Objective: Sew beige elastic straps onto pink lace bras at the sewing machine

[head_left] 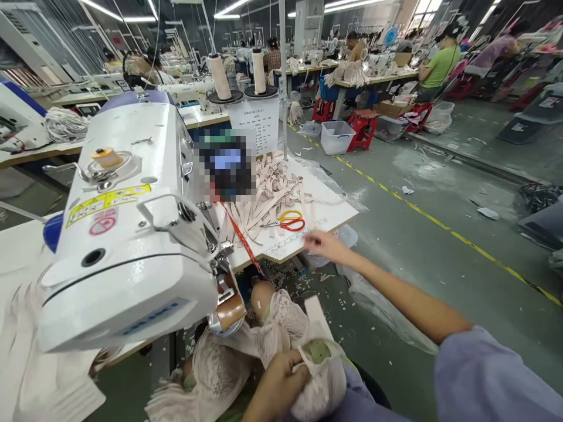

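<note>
My left hand (pixel 284 380) is closed on the edge of a beige bra (pixel 323 384), low in the view over my lap. One cup shows a green lining, and a lace cup (pixel 222 366) hangs to the left. My right hand (pixel 326 246) reaches out to the front edge of the sewing table, fingers apart and somewhat blurred, with nothing visible in it. Just left of it on the tabletop lie scissors (pixel 291 220) with yellow and red handles. Behind them is a heap of beige fabric strips (pixel 275 184).
A white sewing machine (pixel 127 234) fills the left side. Two thread cones (pixel 219 76) stand behind it, near a printed sheet (pixel 261 120). A red ribbon (pixel 241 237) hangs off the table. Plastic sheeting (pixel 387 305) lies on the floor at right; people work at tables beyond.
</note>
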The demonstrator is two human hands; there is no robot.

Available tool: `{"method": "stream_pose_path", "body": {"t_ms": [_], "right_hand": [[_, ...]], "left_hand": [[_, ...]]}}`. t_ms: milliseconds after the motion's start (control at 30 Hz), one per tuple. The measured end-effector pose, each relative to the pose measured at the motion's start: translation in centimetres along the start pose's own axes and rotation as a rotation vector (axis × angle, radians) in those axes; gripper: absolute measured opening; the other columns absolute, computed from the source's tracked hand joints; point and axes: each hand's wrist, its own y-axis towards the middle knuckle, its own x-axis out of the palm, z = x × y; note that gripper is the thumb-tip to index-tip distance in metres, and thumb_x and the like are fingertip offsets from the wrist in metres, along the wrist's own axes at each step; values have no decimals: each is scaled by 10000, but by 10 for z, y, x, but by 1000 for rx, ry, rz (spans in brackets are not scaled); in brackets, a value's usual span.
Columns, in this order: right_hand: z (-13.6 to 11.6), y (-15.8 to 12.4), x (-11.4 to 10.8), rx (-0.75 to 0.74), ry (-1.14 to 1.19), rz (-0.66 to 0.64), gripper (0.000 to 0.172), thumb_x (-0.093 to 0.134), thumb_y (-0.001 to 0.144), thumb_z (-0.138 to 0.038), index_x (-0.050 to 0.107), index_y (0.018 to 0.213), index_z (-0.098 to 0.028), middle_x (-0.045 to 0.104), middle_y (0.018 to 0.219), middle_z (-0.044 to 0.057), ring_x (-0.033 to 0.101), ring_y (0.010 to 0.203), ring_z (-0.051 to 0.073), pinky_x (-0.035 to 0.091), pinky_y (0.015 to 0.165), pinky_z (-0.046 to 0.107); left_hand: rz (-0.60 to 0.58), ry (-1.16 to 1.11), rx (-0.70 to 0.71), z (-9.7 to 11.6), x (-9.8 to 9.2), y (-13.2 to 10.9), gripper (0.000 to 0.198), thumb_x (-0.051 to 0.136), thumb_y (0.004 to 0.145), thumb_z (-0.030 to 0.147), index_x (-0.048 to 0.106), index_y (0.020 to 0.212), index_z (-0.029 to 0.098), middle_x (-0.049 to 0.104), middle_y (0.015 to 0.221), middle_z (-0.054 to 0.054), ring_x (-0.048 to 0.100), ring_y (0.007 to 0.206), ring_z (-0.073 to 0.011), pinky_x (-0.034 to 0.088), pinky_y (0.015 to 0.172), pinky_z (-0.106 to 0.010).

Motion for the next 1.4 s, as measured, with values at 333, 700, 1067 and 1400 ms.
{"method": "stream_pose_path", "body": {"t_ms": [333, 700, 1067, 1400], "right_hand": [[28, 87, -69, 387, -191, 141, 229, 469, 989, -275, 625, 1013, -109, 669, 1122, 189, 618, 1056, 270, 476, 897, 429], [-90, -60, 74, 245, 1164, -294, 381, 525, 924, -560, 437, 1119, -246, 744, 959, 67, 582, 489, 105, 414, 429, 218], [-86, -41, 86, 487, 1393, 261, 399, 829, 691, -460, 594, 940, -255, 751, 958, -1, 695, 742, 121, 565, 601, 206], [-93, -26, 75, 338, 1523, 504, 255, 806, 746, -352, 615, 899, -281, 549, 658, -100, 359, 434, 18, 387, 454, 127]], "left_hand": [[516, -92, -76, -22, -27, -30, 607, 482, 807, 775, 540, 652, 191, 510, 653, -11, 497, 691, -197, 412, 644, -278], [875, -44, 155, 60, -30, -53, 305, 662, 797, 459, 696, 969, 209, 712, 827, -48, 650, 720, -198, 532, 635, -278], [733, 109, 124, 53, -36, -72, 235, 562, 900, 262, 662, 711, 165, 604, 622, 9, 564, 576, -123, 429, 539, -203], [788, 364, 420, 53, -28, -79, 142, 579, 910, 122, 717, 888, 146, 668, 844, -52, 650, 714, -106, 497, 653, -156]]}}
